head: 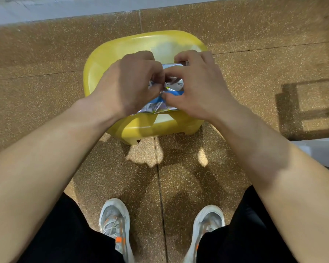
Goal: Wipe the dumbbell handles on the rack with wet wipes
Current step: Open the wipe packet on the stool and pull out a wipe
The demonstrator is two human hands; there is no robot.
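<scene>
Wet wipes packet [160, 108] is lying over the middle of the yellow stool [110, 54], long axis running left to right; your left grip [133, 80] and right grip [196, 86] are both pinching it, equally near.

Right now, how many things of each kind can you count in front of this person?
Hands: 2, the left hand and the right hand, both pinching the packet
Wet wipes packet: 1
Yellow stool: 1
Shoes: 2, the left shoe and the right shoe
Total: 6
</scene>
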